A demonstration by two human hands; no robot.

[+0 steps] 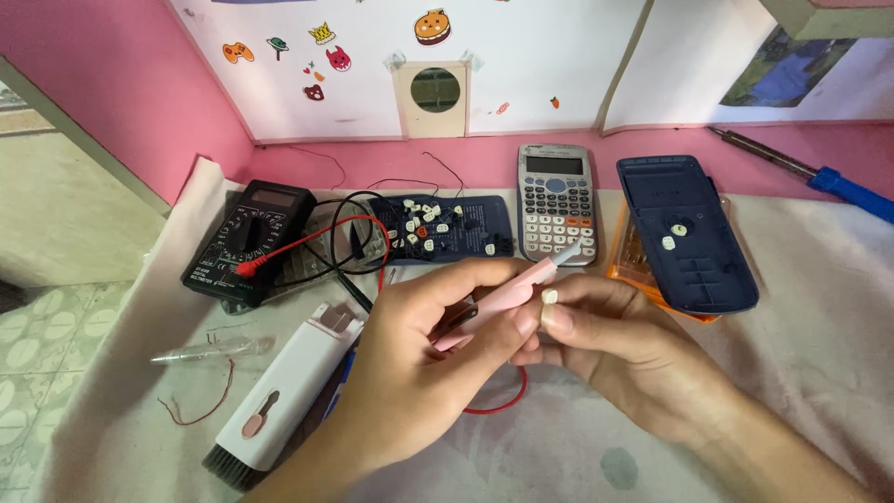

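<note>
My left hand [419, 363] grips a pink pen-shaped tool [507, 296] whose pale tip points up and right, toward the calculator. My right hand [615, 345] pinches a tiny white key cap [549, 297] between thumb and fingertips, right against the tool's shaft. Just beyond the hands stands a grey calculator [556, 200]. To its left lies a dark blue calculator shell [447, 228] strewn with several loose white key caps. A dark blue back cover [687, 233] with two key caps on it lies to the right.
A black multimeter [247, 240] with red and black leads sits at the left. A white cleaning brush tool [279, 396] and a clear pen [209, 350] lie nearer me. An orange case [622, 265] peeks from under the cover. A blue-handled soldering iron [810, 172] rests far right.
</note>
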